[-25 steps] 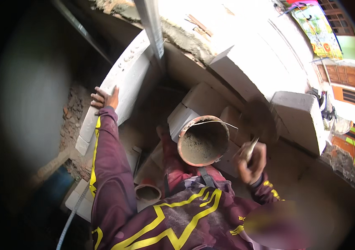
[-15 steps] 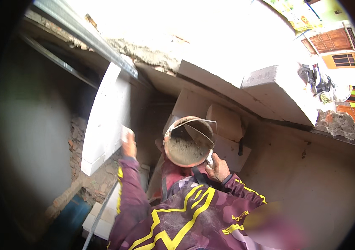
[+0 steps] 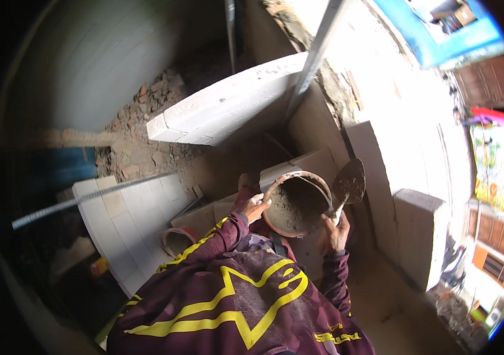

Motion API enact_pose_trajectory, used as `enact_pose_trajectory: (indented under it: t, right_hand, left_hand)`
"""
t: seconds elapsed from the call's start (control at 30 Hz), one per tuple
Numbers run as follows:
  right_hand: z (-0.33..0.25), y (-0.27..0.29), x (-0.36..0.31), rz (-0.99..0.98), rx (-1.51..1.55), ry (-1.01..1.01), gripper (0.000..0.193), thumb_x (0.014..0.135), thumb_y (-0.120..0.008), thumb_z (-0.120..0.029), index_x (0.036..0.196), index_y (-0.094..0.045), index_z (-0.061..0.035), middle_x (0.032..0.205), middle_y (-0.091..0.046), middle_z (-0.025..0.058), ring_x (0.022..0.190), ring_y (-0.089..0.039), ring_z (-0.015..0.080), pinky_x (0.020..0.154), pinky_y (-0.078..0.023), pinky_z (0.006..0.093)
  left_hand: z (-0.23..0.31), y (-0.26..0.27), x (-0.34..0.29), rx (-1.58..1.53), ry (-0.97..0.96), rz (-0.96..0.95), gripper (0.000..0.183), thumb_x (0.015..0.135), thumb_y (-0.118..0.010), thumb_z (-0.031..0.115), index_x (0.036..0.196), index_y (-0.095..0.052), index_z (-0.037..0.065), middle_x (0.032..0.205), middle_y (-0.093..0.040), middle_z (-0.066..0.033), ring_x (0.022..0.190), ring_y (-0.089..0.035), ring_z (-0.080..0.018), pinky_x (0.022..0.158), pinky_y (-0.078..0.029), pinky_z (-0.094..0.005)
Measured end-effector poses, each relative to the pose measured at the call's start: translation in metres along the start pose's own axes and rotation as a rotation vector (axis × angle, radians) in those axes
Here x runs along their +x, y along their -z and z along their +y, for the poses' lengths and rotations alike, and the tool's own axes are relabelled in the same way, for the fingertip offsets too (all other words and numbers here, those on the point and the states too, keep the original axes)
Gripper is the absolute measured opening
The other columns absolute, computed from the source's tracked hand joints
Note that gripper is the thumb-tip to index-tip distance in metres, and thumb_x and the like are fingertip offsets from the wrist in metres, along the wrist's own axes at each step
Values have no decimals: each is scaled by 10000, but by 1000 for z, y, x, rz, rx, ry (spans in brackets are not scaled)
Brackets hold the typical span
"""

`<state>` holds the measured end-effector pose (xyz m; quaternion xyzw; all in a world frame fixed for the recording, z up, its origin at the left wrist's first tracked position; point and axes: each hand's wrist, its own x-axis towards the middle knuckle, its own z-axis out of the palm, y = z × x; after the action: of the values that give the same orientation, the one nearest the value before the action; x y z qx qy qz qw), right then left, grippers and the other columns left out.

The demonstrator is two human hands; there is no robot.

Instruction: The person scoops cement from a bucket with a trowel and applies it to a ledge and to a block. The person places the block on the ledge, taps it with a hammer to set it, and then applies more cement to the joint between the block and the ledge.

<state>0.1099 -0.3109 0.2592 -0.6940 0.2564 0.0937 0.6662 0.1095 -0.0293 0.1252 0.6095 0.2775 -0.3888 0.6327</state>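
Note:
A round reddish bucket point(image 3: 290, 235) of wet grey mortar point(image 3: 292, 207) is in front of my body. At its left rim, my left hand point(image 3: 255, 208) is closed, thumb toward the inside. My right hand point(image 3: 336, 233) grips the handle of a trowel point(image 3: 351, 179) just right of the bucket. The trowel's mortar-smeared blade points up and away, beyond the right rim. A thin wire handle crosses the bucket's opening near its right side.
A white block wall point(image 3: 222, 106) stands ahead, beside an upright metal bar point(image 3: 318, 52). Rubble point(image 3: 145, 127) lies to the left. White blocks point(image 3: 128, 219) under a long metal strip point(image 3: 89, 197) and a second bucket point(image 3: 178, 241) are nearer. Another white block point(image 3: 420, 236) sits right.
My view has turned, so the white wall appears farther right and more level. My left hand has left the wall for the bucket's rim. The trowel blade now shows outside the bucket.

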Motion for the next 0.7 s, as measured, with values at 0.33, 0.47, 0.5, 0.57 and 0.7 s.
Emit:
enact_pose_trajectory:
  t: [0.33, 0.47, 0.5, 0.57, 0.7]
  right_hand:
    - [-112, -85, -45, -262, -141, -98, 70, 861, -662, -25, 918, -623, -15, 806, -665, 66, 696, -616, 140, 662, -477, 269]
    - [-145, -113, -56, -438, -63, -49, 166, 904, -619, -33, 1056, -591, 27, 938, -700, 136, 782, -681, 195, 740, -534, 311]
    - [-149, -122, -59, -490, -28, -51, 194, 910, -612, -33, 1089, -583, 34, 962, -702, 146, 799, -690, 205, 756, -542, 319]
    - [-151, -143, -63, -567, 18, -105, 228, 911, -603, -25, 1126, -570, 44, 978, -696, 158, 806, -694, 214, 768, -548, 327]
    - [-147, -181, -66, -805, -31, -60, 267, 907, -616, -60, 1138, -580, 69, 1000, -692, 179, 914, -687, 242, 857, -519, 349]
  left_hand:
    - [-3, -21, -55, 72, -350, 360, 952, 833, -699, 522, 1481, -321, -65, 1402, -487, -320, 1337, -469, -403, 1117, -366, -444]
    - [21, -26, -126, 256, -554, 561, 831, 906, -660, 451, 1486, -322, -40, 1430, -460, -265, 1356, -444, -361, 1134, -346, -446]
    - [24, -26, -142, 218, -632, 534, 809, 931, -643, 438, 1494, -307, -36, 1470, -428, -240, 1375, -423, -341, 1138, -339, -440]
    - [33, -27, -161, -28, -734, 186, 719, 961, -632, 341, 1498, -314, -17, 1459, -452, -216, 1336, -472, -318, 1103, -384, -430]
    - [29, -28, -183, -506, -728, -113, 649, 983, -625, 238, 1508, -319, 9, 1422, -495, -184, 1259, -543, -260, 1013, -459, -380]
